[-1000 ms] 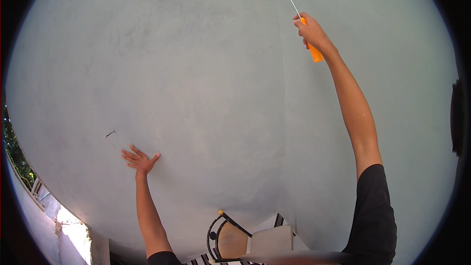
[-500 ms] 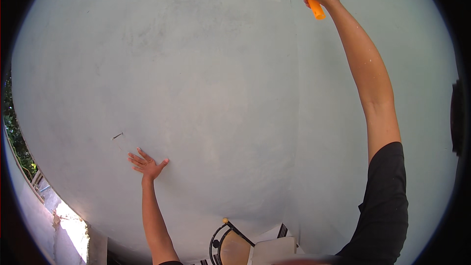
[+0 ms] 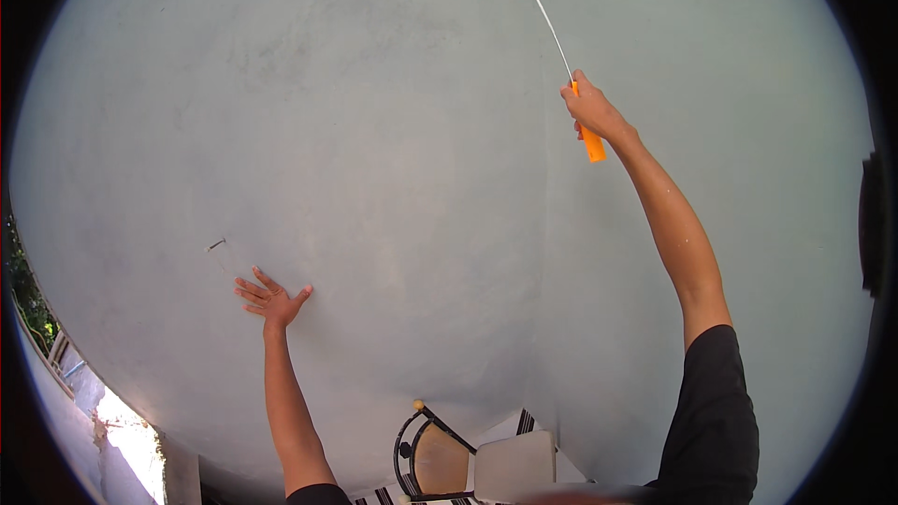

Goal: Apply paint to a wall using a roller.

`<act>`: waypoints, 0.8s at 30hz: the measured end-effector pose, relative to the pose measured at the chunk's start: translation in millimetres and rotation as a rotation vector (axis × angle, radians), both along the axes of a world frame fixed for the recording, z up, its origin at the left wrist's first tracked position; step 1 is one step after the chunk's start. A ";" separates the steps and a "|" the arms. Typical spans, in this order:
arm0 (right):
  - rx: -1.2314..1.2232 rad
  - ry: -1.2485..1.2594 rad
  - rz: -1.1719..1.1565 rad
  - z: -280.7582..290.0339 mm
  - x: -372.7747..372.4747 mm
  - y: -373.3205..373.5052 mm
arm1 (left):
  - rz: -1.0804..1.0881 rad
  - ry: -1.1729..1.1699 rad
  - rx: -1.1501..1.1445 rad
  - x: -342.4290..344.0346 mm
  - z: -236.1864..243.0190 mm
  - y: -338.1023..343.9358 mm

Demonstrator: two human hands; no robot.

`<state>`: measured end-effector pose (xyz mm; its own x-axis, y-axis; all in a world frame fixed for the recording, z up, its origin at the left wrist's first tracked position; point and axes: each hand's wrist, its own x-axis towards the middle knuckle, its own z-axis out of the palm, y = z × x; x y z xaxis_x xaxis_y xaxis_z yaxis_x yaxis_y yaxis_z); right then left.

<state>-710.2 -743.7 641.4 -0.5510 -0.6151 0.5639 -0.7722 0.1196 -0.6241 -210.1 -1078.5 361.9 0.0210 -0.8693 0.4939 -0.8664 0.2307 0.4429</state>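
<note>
My right hand point(image 3: 593, 112) is wrapped round the orange handle of a paint roller point(image 3: 595, 145), in front of the wall at the upper right. Its thin metal rod point(image 3: 543, 14) slants up and left to the top edge of the view, where it bends; the roller head is out of sight. Lower left, my left hand point(image 3: 268, 299) rests against the pale grey-green wall point(image 3: 393, 178) with fingers spread and nothing in it. A nail-like piece of metal point(image 3: 216, 244) sticks out of the wall just above those fingers.
Below, near the lower edge, stands a chair point(image 3: 440, 458) with a black metal frame and a tan back, beside a pale flat seat point(image 3: 514, 466). A vertical corner line runs down the wall right of the middle. Greenery point(image 3: 36, 313) and a bright opening point(image 3: 131, 444) lie far left.
My right hand has come down with the paint roller, so more of its rod shows. The left hand keeps its place on the wall while the view shifts slightly.
</note>
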 end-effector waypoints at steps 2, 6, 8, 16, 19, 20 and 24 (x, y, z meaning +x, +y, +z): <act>0.022 -0.024 0.014 -33.6 7.4 6.1 | 0.000 0.006 -0.035 3.0 -5.1 -4.8; 0.059 -0.091 0.031 -100.1 18.9 26.7 | -0.030 0.019 -0.016 -3.0 -2.0 -1.3; 0.075 -0.127 0.043 -132.7 28.6 31.1 | -0.006 0.020 -0.047 0.7 -4.0 -3.4; 0.130 -0.300 0.053 -257.7 72.4 67.1 | -0.017 0.021 -0.017 -2.8 2.6 1.2; 0.082 -0.314 -0.011 -276.6 101.9 90.3 | 0.000 0.003 -0.022 4.1 -4.4 -2.1; 0.081 -0.309 -0.020 -278.5 108.8 100.2 | 0.002 0.002 -0.038 3.4 -5.5 -3.5; 0.031 -0.459 -0.007 -270.9 119.0 135.6 | -0.044 0.008 -0.109 0.9 -15.9 -3.3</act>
<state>-591.1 -608.1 370.5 -0.7434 -0.6234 0.2425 -0.4162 0.1472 -0.8973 -209.1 -1081.8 346.1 -0.0119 -0.8103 0.5859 -0.8511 0.3158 0.4195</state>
